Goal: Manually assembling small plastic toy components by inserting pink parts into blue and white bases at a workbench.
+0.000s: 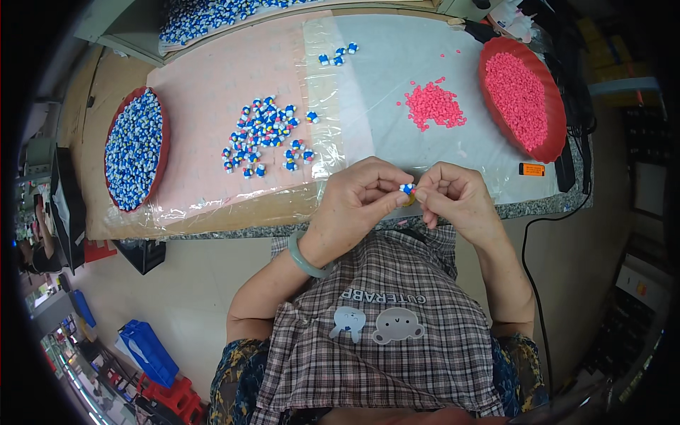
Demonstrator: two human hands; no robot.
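My left hand (361, 195) and my right hand (453, 195) meet at the table's front edge, both pinching one tiny blue and white figure (406, 188) between the fingertips. A loose pile of the same blue and white figures (263, 133) lies on the pink sheet beyond my left hand. A small heap of pink pieces (433, 105) lies on the clear plastic beyond my right hand. A green bangle (304, 261) circles my left wrist.
A red tray (161, 152) full of blue and white figures stands at the left, a red tray (558, 134) of pink pieces at the right. A few more figures (337, 55) lie farther back. An orange lighter (531, 169) lies near the right edge. Black cables (577, 106) trail off the right.
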